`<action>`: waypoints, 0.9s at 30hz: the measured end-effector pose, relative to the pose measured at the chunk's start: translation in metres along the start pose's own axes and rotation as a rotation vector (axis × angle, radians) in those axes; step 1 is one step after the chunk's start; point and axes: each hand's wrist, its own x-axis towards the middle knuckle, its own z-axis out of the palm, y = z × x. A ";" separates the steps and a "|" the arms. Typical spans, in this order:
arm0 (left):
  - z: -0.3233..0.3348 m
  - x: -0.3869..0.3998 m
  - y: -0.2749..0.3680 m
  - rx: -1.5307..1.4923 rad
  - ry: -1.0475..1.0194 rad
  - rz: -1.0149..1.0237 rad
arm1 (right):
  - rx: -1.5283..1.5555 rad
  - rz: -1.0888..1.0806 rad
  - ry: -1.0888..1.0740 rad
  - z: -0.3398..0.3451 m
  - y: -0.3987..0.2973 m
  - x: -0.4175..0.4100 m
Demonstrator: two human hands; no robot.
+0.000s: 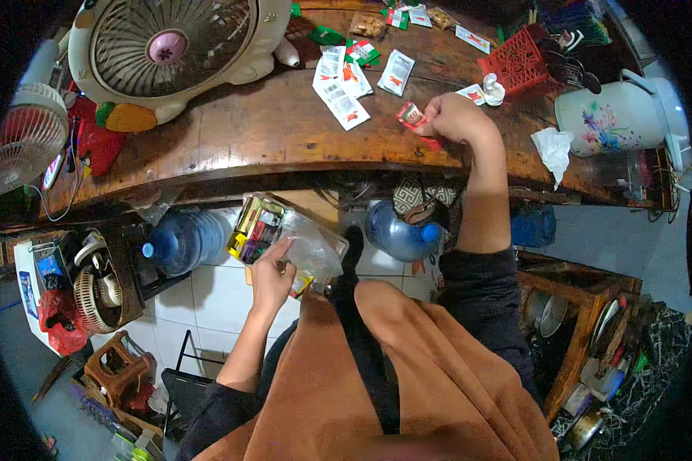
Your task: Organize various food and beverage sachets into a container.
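Note:
My right hand (455, 118) is over the wooden table (254, 144), its fingers closed on a small red sachet (412, 115). White sachets (340, 104) lie in an overlapping group to its left, with a single white sachet (396, 72) nearer. Green and red sachets (362, 52) lie just behind the group. Below the table edge, my left hand (273, 276) is at a clear plastic container (314, 245) that holds several colourful packets (259, 227). Its index finger is stretched out over the container; whether it grips the container or a packet is hidden.
A large fan (167, 46) stands at the back left of the table. On the right are a red plastic basket (516, 60), crumpled tissues (552, 151) and a floral thermos jug (611, 118). Blue water bottles (187, 242) stand below the table, and a black folding chair (187, 392) is at lower left.

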 end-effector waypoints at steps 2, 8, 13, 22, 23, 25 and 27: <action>0.000 0.000 0.001 0.067 0.009 0.050 | 0.318 -0.009 0.154 -0.003 0.002 0.006; 0.004 0.001 -0.002 0.051 0.000 0.054 | 0.479 0.259 0.677 0.005 -0.054 0.039; 0.002 0.000 -0.008 -0.033 0.015 0.015 | 0.196 0.232 0.601 0.022 -0.055 0.033; -0.007 -0.004 -0.017 -0.113 0.015 -0.026 | 0.474 -0.034 0.915 0.046 -0.020 0.018; -0.009 -0.005 -0.018 -0.098 0.015 -0.034 | 0.407 -0.074 0.904 0.049 -0.022 0.009; -0.012 -0.006 -0.022 -0.015 -0.009 -0.002 | 0.340 -0.060 0.918 0.054 -0.035 -0.011; -0.014 -0.007 -0.026 0.056 -0.028 0.044 | 0.592 -0.099 0.850 0.073 -0.056 -0.042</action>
